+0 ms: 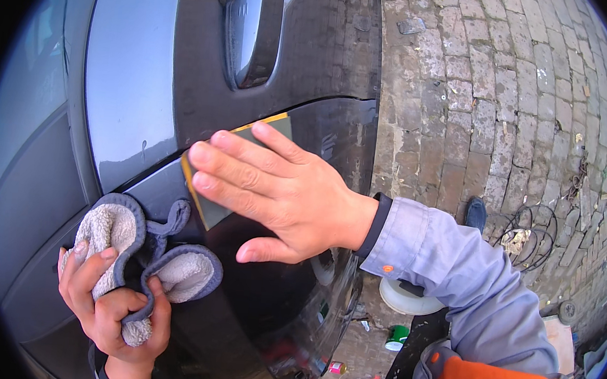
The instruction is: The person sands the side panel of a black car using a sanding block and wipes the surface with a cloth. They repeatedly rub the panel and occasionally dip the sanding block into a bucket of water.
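A dark, glossy car body panel (pixel 147 92) is filling the left and middle of the view, its paint reflecting pale sky, while a worn paving of grey-brown bricks (pixel 510 99) is spreading across the 1 to 3 o'clock side under daylight. A door handle (pixel 253 36) is sitting at 12 o'clock, and a curved panel gap is running below it toward 3 o'clock. Small clutter is lying at 5 o'clock: a white round container (pixel 405 297), a green cap and coiled wires farther right. The right hand (pixel 282 191), coming in from 4 o'clock in a grey-blue sleeve (pixel 454 272) with orange trim, is lying flat and open, fingers together, pressing a thin rectangular sanding sheet (pixel 213 207) against the panel just below the gap. The sheet is matte grey-green with a yellow edge, its long axis running from 7 o'clock toward 1 o'clock, most of it hidden under the fingers. At 7 o'clock the left hand (pixel 106 302) is clenching a fluffy beige cloth (pixel 118 232) with grey stitched hems, bunched into soft folds and resting against the panel, just beside the sheet's lower corner.
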Action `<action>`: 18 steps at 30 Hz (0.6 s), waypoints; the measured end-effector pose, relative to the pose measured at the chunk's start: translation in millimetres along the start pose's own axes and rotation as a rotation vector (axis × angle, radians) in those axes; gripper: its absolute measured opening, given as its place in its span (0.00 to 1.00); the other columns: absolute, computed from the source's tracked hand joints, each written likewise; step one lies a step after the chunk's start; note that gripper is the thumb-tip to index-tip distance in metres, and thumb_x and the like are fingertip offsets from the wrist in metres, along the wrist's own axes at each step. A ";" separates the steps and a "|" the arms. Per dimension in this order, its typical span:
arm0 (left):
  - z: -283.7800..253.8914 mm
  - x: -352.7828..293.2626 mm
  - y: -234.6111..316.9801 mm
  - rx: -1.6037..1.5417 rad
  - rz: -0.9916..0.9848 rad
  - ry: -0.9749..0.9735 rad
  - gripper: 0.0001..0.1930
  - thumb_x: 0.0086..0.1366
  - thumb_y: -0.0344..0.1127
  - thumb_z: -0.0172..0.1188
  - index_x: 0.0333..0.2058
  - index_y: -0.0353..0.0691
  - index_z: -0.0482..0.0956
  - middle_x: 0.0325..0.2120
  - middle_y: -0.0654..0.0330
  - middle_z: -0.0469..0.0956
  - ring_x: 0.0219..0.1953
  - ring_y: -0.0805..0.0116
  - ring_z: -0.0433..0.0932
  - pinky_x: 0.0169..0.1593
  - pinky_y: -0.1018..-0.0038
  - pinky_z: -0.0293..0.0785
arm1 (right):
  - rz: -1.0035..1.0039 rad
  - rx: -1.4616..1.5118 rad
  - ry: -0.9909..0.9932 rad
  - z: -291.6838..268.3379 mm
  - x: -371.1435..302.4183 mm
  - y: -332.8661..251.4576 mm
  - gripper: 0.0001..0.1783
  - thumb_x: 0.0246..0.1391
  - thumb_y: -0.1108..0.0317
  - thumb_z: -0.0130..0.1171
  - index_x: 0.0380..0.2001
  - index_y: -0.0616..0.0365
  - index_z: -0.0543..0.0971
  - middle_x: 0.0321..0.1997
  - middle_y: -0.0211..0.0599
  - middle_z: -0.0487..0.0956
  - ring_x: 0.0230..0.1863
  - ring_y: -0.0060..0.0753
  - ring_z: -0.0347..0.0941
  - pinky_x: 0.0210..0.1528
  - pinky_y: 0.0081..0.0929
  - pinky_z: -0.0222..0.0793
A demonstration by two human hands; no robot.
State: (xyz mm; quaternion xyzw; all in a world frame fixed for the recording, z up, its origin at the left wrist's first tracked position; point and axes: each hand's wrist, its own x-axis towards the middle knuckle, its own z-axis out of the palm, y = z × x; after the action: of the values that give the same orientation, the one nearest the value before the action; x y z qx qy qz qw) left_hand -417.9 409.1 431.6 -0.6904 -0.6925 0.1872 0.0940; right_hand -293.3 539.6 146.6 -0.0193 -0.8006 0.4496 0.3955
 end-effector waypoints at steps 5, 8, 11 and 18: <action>1.3 -0.7 0.5 -0.020 -0.034 0.000 0.18 0.53 0.24 0.74 0.31 0.46 0.71 0.55 0.48 0.82 0.62 0.35 0.76 0.73 0.31 0.62 | 0.085 -0.083 0.113 -7.9 -30.4 24.9 0.54 0.68 0.32 0.56 0.84 0.56 0.58 0.90 0.45 0.54 0.89 0.51 0.47 0.87 0.55 0.41; 3.5 -1.4 0.2 -0.026 -0.041 0.014 0.18 0.53 0.25 0.75 0.31 0.47 0.71 0.55 0.50 0.82 0.63 0.36 0.76 0.72 0.31 0.62 | 0.075 0.033 0.121 14.2 -32.0 18.8 0.56 0.68 0.29 0.55 0.83 0.60 0.57 0.89 0.48 0.54 0.90 0.53 0.45 0.88 0.54 0.40; 5.2 -1.0 0.4 -0.019 -0.033 0.025 0.18 0.53 0.25 0.75 0.31 0.47 0.71 0.55 0.50 0.82 0.62 0.37 0.77 0.73 0.31 0.62 | 0.050 0.057 0.094 46.6 -19.9 -8.9 0.58 0.70 0.23 0.45 0.84 0.61 0.57 0.89 0.52 0.55 0.90 0.56 0.45 0.88 0.53 0.36; 6.7 0.2 0.2 -0.032 -0.016 0.038 0.18 0.53 0.26 0.75 0.32 0.47 0.71 0.55 0.49 0.82 0.61 0.39 0.77 0.73 0.32 0.62 | 0.174 0.177 0.149 51.9 -56.9 -102.2 0.54 0.70 0.27 0.49 0.82 0.59 0.62 0.88 0.43 0.57 0.90 0.48 0.46 0.88 0.51 0.37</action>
State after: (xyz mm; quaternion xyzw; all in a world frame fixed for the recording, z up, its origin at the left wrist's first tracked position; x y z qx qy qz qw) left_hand -420.3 408.5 425.4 -0.6899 -0.6988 0.1619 0.0975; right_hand -254.8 420.2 172.0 -0.0873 -0.7215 0.5484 0.4136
